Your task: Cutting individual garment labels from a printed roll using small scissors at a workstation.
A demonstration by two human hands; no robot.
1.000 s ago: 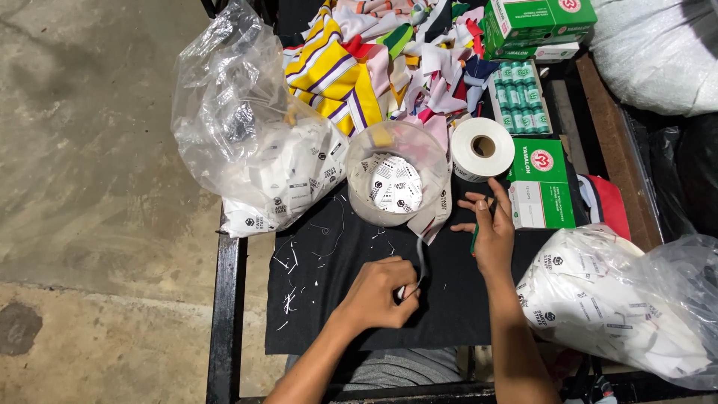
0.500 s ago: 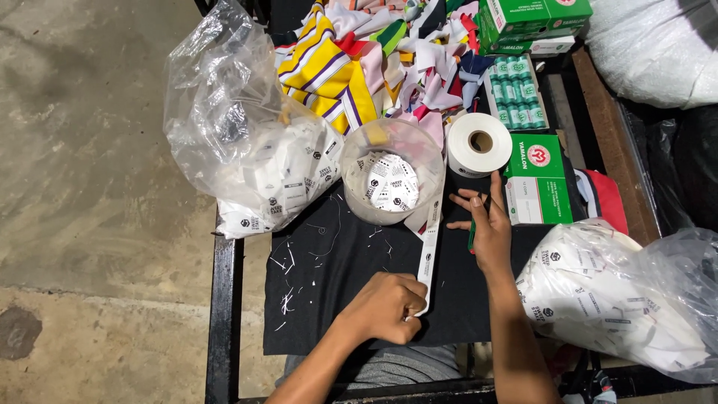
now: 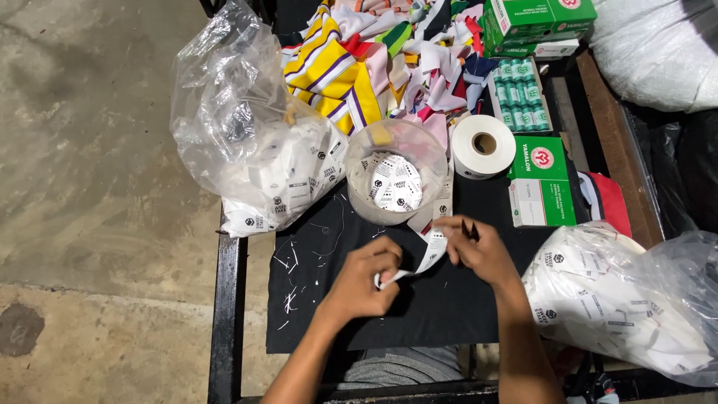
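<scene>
My left hand pinches the near end of a white printed label strip over the black table. My right hand holds the same strip a little farther along and also has a small dark tool, which I cannot make out, between its fingers. The strip runs up towards a white label roll. Just beyond both hands stands a clear round tub with several cut labels inside.
A clear bag of labels lies at the table's left edge and another at the right. Green boxes sit right of the roll. Striped fabric scraps pile at the back. Thread bits litter the black surface.
My hands have come together: the left moved up and right, the right came down and left from the green box, and the strip between them now hangs slack and bent.
</scene>
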